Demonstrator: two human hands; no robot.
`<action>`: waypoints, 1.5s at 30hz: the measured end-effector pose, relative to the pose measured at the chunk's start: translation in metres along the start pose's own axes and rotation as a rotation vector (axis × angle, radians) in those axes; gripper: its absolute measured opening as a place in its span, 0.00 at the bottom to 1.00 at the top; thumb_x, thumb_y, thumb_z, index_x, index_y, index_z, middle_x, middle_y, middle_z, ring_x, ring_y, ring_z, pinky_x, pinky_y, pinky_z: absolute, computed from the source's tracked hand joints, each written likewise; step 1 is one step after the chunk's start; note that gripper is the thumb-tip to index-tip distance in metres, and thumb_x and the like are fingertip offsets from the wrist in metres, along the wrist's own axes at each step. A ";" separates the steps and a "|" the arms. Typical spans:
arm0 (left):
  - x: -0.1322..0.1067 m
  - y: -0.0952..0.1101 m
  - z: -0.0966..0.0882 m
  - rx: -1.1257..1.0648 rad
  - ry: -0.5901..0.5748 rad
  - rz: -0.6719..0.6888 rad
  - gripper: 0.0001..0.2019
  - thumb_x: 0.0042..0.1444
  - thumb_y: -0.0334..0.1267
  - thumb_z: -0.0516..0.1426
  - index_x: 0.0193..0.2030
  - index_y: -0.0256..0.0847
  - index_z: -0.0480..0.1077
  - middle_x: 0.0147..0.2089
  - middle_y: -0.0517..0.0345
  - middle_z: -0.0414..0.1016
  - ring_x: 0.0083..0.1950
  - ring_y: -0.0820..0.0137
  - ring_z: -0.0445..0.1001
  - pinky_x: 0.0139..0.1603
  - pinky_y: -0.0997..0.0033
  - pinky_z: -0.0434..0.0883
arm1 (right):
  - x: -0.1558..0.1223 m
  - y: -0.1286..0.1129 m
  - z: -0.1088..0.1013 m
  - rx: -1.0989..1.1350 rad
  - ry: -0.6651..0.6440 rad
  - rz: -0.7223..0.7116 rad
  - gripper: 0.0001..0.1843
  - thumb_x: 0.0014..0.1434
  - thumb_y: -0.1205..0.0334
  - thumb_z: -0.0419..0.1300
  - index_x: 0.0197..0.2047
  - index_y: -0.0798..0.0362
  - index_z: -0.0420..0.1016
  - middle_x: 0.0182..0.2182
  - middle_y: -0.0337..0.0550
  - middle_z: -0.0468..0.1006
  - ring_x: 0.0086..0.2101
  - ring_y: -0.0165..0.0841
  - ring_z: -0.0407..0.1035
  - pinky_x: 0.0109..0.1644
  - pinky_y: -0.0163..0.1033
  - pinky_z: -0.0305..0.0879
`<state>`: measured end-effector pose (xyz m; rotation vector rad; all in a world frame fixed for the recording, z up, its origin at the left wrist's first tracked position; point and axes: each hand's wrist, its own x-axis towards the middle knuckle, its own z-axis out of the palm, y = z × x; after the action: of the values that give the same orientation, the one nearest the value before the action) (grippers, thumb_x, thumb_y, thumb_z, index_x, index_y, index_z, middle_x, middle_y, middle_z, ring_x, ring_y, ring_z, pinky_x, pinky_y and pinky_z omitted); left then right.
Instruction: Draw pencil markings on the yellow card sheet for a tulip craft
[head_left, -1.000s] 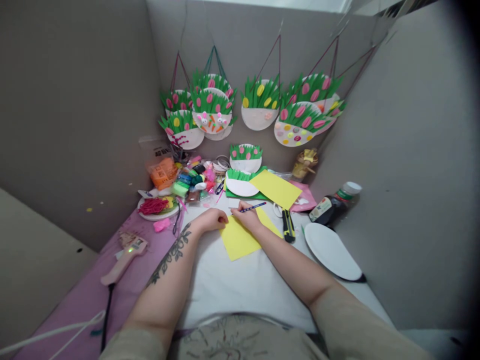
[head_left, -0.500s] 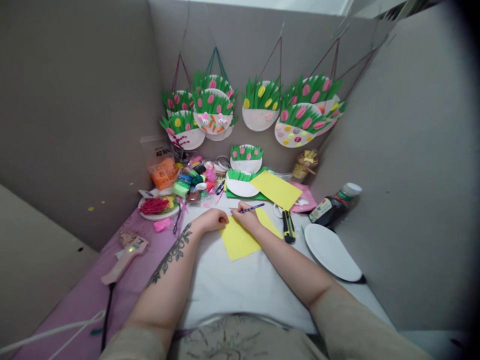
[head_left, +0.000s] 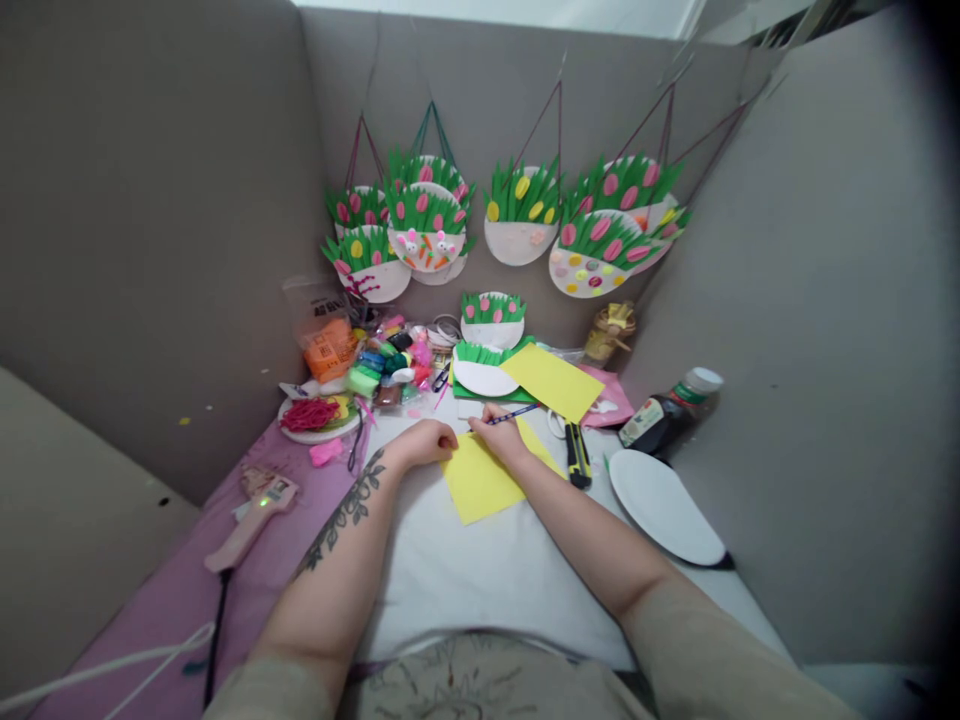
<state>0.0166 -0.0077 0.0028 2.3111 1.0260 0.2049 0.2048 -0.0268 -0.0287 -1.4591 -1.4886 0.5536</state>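
Note:
A sheet of yellow paper (head_left: 480,487) lies on the white cloth in front of me. My right hand (head_left: 501,438) is closed around a dark blue patterned pencil (head_left: 525,410), its point end low over the sheet's upper edge. At the upper left corner of the same sheet rests my left hand (head_left: 429,441), fingers curled in and fingertips on the paper's edge. Any mark under the pencil is too small to make out. Just beyond the hands stands a white paper plate piece with green paper grass (head_left: 486,377).
A second yellow sheet (head_left: 553,380) lies behind, near a box cutter (head_left: 577,455). Right: a cut white plate (head_left: 664,505) and dark bottle (head_left: 667,412). Left: a pink glue gun (head_left: 251,520), a plate of red string (head_left: 311,414) and bagged clay (head_left: 382,365). Decorated plates (head_left: 523,240) hang behind.
My right hand has shifted slightly to the right along the paper's upper edge, and the pencil leans lower to the right. My left hand stays where it was.

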 end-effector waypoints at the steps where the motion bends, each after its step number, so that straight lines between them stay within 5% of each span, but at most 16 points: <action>1: 0.000 0.000 0.000 0.001 -0.001 0.003 0.16 0.42 0.30 0.56 0.40 0.37 0.77 0.35 0.55 0.79 0.33 0.69 0.73 0.32 0.76 0.65 | 0.000 0.001 -0.002 0.001 0.007 0.005 0.14 0.46 0.57 0.57 0.19 0.50 0.54 0.16 0.30 0.57 0.22 0.28 0.54 0.26 0.33 0.50; 45: 0.002 -0.003 0.002 0.006 -0.003 0.005 0.16 0.43 0.31 0.55 0.40 0.37 0.77 0.35 0.55 0.79 0.33 0.69 0.73 0.32 0.76 0.64 | -0.005 0.004 -0.004 -0.035 -0.020 -0.002 0.09 0.41 0.63 0.53 0.18 0.51 0.53 0.16 0.30 0.55 0.22 0.28 0.52 0.26 0.33 0.48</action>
<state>0.0169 -0.0057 -0.0005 2.3184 1.0207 0.2007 0.2095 -0.0317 -0.0311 -1.4824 -1.5218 0.5445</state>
